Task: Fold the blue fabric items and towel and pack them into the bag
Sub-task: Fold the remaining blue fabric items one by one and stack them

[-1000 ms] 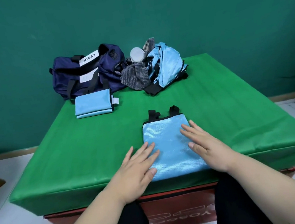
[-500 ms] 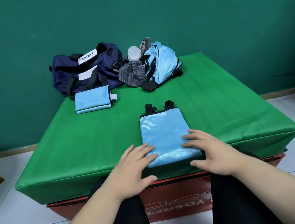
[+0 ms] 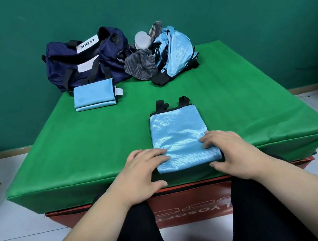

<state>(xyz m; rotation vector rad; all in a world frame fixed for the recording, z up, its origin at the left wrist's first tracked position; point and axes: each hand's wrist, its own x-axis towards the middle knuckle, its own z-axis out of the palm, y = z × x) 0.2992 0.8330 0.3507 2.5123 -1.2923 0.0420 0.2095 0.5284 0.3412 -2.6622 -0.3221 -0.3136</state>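
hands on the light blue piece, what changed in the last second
Both hands slid back toward the person: the left hand and right hand now lie at the near corners of the light blue piece, the right fingers curled. The piece, folded cloth, navy bag and pile stayed put.
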